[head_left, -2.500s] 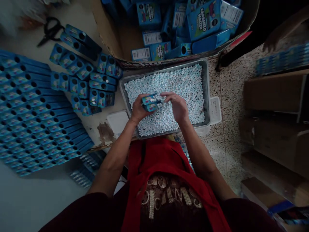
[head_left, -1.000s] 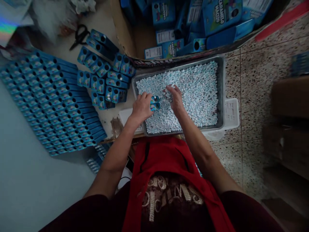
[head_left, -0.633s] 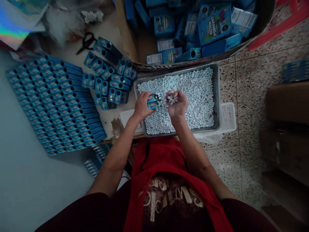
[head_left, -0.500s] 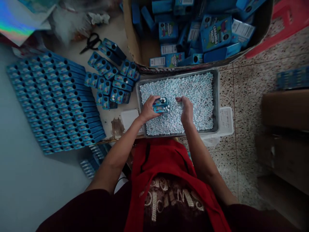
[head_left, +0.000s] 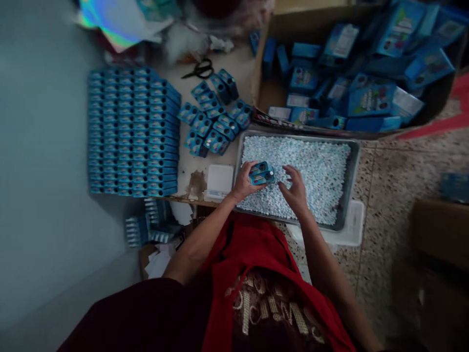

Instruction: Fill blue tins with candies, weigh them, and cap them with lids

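Shifted nearer the table (head_left: 186, 168), left hand (head_left: 242, 186) clasps two boxes (head_left: 261, 178); right hand (head_left: 296, 191), empty, half-open over tray (head_left: 351, 181).

– What's left of the tray (head_left: 352, 188)?
– Loose boxes (head_left: 201, 124) on the table (head_left: 189, 163), stacked boxes (head_left: 134, 132) farther left
– And behind the tray?
– A carton (head_left: 278, 93), heaped boxes (head_left: 371, 100) in it; scissors (head_left: 203, 69) lie behind the loose boxes

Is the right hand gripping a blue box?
No, the right hand is open above the candies, while the left hand holds the two small blue boxes.
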`<action>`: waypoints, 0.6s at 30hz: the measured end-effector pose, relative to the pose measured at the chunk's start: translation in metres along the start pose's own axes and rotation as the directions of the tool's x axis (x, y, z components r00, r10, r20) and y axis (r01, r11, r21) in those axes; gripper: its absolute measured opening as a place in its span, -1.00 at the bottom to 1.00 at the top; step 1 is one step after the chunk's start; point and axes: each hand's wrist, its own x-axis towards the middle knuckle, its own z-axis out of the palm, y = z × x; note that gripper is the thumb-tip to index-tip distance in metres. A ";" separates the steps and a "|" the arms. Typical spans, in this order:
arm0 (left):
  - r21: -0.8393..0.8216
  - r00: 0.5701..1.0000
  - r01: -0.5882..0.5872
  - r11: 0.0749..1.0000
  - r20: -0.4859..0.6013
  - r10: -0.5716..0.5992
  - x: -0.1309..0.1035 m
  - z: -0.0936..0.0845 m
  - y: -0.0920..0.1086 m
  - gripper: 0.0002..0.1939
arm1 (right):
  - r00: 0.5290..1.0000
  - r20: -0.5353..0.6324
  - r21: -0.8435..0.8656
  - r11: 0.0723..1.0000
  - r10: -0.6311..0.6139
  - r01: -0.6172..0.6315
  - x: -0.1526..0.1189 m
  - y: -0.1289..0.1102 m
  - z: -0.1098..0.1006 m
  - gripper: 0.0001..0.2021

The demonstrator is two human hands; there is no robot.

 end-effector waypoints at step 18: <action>0.035 0.636 0.542 0.839 -0.670 -0.383 -0.068 -0.172 -0.157 -0.15 | 0.965 0.139 -0.242 0.937 -0.224 0.252 0.068 -0.092 0.143 -0.63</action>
